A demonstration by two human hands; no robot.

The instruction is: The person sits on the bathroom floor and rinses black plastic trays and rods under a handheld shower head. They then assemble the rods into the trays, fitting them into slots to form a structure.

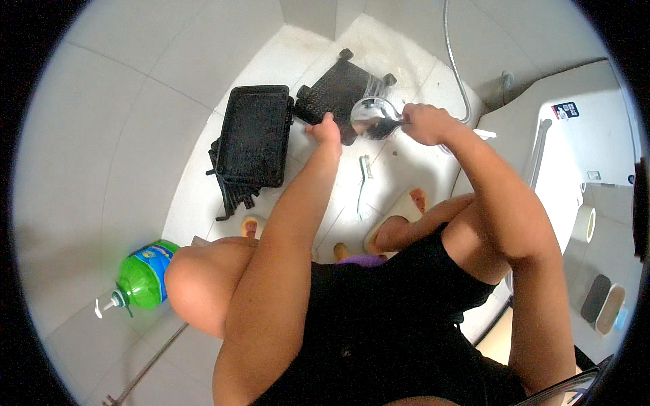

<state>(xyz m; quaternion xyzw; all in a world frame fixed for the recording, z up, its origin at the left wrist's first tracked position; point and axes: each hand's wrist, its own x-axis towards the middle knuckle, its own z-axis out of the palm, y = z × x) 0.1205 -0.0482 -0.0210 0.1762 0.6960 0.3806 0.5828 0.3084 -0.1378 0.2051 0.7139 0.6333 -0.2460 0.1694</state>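
My right hand [428, 124] is closed round the handle of a chrome shower head [376, 120]. Water streams from it onto a black plastic shelf panel [332, 93], which has a perforated surface and stubby corner sockets. At the panel's near left edge, my left hand [326, 132] grips the rim, its fingertips partly hidden. The panel lies tilted on or just above the white tiled floor; which one I cannot tell. Left of it rests a second black plastic panel [256, 135] with a raised rim, on top of several black plastic parts [233, 197].
A toothbrush-like brush [363, 176] lies on the floor before my slippered feet. A metal shower hose [455, 64] runs up the far wall. On my left stands a green pump bottle [143, 277]. A white fixture [562, 135] with a grab bar borders the right side.
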